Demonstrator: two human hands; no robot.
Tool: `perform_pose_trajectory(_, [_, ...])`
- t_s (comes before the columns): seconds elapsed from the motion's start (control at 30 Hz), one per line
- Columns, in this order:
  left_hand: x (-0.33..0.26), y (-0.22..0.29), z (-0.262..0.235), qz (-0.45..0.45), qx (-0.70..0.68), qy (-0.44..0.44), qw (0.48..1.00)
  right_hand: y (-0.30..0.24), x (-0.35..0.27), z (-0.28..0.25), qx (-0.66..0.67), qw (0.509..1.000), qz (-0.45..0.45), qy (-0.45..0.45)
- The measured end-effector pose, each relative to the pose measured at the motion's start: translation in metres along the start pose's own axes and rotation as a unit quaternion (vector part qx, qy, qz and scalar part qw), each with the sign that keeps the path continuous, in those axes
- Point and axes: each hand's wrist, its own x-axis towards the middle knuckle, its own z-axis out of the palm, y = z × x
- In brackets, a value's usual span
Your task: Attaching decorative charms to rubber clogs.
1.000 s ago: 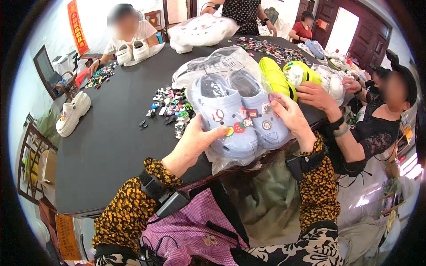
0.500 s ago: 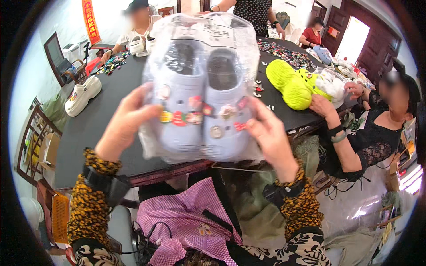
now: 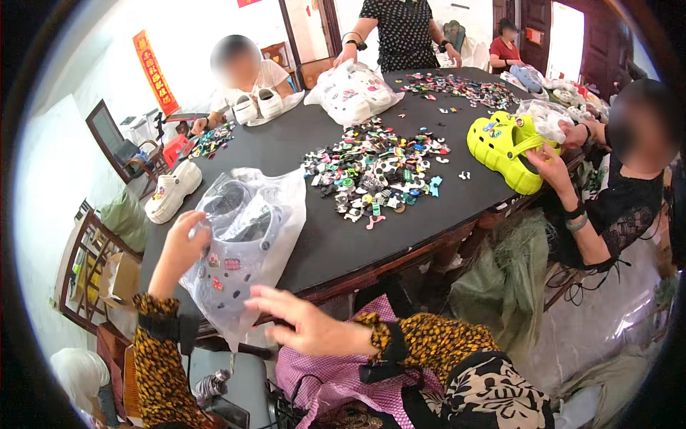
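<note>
A clear plastic bag with a pair of pale lavender clogs [image 3: 239,261] rests at the table's left front edge, its lower end jutting past the edge. Colourful charms decorate the clogs. My left hand [image 3: 182,247] is at the bag's left side, fingers curled at the plastic and slightly blurred. Along the lower right of the bag, my right hand [image 3: 307,325] is open, its fingers stretched toward the clogs. A white clog [image 3: 174,191] stands just beyond my left hand.
A heap of shoe charms [image 3: 379,171] covers the middle of the dark table [image 3: 300,261]. At right, a person handles lime-green clogs [image 3: 504,146]. Opposite lie bagged white clogs [image 3: 351,93] under another person's hand. Green sacking [image 3: 493,264] hangs beside the table's front edge.
The bagged lavender clogs have gone from up in front of me down to the table's left edge. My right hand has come off the bag. The neighbour's lime-green clogs have turned over.
</note>
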Motion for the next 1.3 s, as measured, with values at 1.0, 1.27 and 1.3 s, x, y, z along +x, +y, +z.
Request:
perform_pose_trajectory(1.0, [-0.146,-0.021,-0.011,-0.124,0.283,0.053,0.95,-0.093,0.068,-0.111,-0.1,0.98,0.095,-0.143])
perform_pose_trajectory(1.27, [-0.144,-0.034,-0.002,-0.235,-0.207,0.075,0.947,-0.038,0.077,-0.119,-0.303,0.934,-0.101,-0.158])
perform_pose_trajectory(1.3, [-0.145,-0.035,-0.002,-0.233,-0.211,0.077,0.946,-0.028,0.084,-0.125,-0.378,0.902,-0.142,-0.152])
